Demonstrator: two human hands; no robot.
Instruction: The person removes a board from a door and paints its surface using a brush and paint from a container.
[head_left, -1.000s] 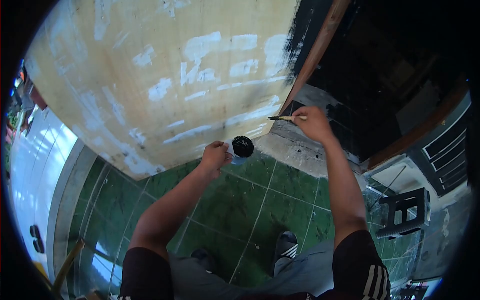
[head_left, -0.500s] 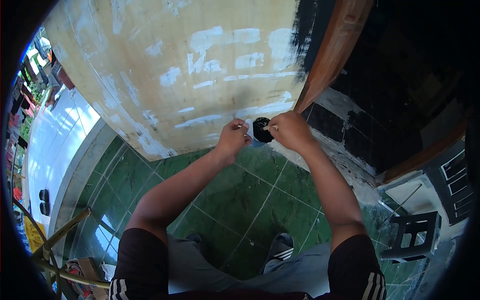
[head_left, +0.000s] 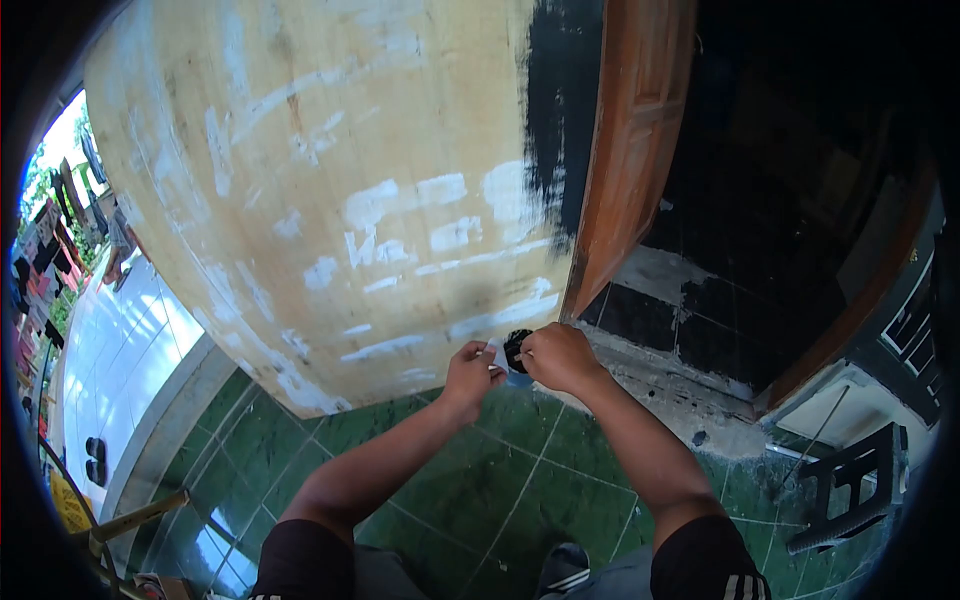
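Observation:
My left hand (head_left: 468,370) holds a small cup (head_left: 510,360) with black paint in it, close to the foot of a cream wall. My right hand (head_left: 556,355) is closed over the cup's mouth; it grips a paintbrush that is now hidden behind the hand and the cup. The cream wall (head_left: 340,190) has white filler patches. A strip of black paint (head_left: 562,120) runs down its right edge beside a brown wooden door frame (head_left: 630,150).
Green floor tiles (head_left: 470,490) lie under me. A rough grey threshold (head_left: 660,390) leads into a dark room with black wall tiles (head_left: 700,310). A black plastic stool (head_left: 860,490) stands at the right. A white tiled terrace (head_left: 110,350) and a bamboo pole (head_left: 140,515) are at the left.
My right hand brought the brush from the wall's corner to the cup in my left hand. My view has tilted upward, so more wall shows.

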